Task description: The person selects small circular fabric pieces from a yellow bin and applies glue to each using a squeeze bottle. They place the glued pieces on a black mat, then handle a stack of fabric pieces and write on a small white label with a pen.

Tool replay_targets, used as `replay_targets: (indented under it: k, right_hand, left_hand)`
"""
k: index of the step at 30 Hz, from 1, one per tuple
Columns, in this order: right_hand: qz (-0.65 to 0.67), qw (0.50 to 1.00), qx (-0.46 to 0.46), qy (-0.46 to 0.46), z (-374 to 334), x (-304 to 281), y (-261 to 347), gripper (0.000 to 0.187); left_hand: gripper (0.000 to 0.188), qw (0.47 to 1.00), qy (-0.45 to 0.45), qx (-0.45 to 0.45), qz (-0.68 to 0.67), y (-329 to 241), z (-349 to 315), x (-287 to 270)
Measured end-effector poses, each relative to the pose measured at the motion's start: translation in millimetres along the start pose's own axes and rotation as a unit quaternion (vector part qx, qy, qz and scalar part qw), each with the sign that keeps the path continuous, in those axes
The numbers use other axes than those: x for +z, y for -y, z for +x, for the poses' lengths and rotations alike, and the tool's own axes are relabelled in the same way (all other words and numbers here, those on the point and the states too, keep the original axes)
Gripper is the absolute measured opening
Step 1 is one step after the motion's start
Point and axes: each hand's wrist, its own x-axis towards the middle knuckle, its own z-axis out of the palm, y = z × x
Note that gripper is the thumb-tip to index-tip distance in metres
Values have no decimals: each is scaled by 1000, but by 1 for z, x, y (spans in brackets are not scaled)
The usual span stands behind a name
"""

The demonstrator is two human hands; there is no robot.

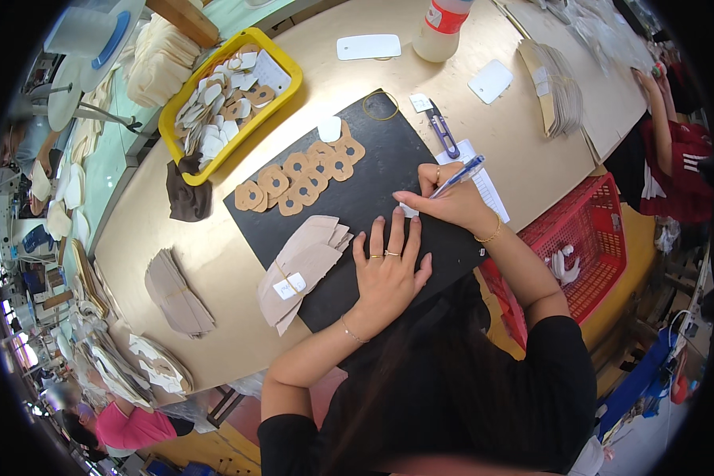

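Note:
In my right hand point(456, 198) is a blue-and-white pen point(466, 171), held slanting over a black mat point(349, 297). A small white paper slip point(408, 211) lies under that hand, partly hidden. My left hand point(390, 266) rests flat with fingers stretched out, their tips at the slip's edge. Left of it is a fanned bundle of beige pieces point(308, 266) with a white label and a band. Tan cut pieces with keyhole-shaped openings point(296, 165) lie across the mat, a white piece point(329, 128) beside them. Purple thread snips point(444, 135) and a printed sheet point(490, 190) are beyond my right hand.
A yellow basket point(292, 65) of cut pieces stands at the upper left, near a dark cloth point(189, 190). A bottle point(438, 40) stands at the far edge. Beige stacks point(176, 295) lie left; another bundle point(554, 89) lies right. A red crate point(587, 238) is beside my right arm.

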Motion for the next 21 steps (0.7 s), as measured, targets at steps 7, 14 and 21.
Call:
replay_targets:
  k: [7,14,21]
  right_hand:
    - [18,998,-56,6,2,9,-7,34]
    - [-1,992,-123,-22,4,10,-10,34]
    - [-1,995,-97,-29,4,10,-6,33]
  left_hand:
    - [54,1000,-1,3,7,0,0,2]
    - [54,1000,-3,7,10,0,0,1]
    - [54,1000,4,7,3,0,1,0]
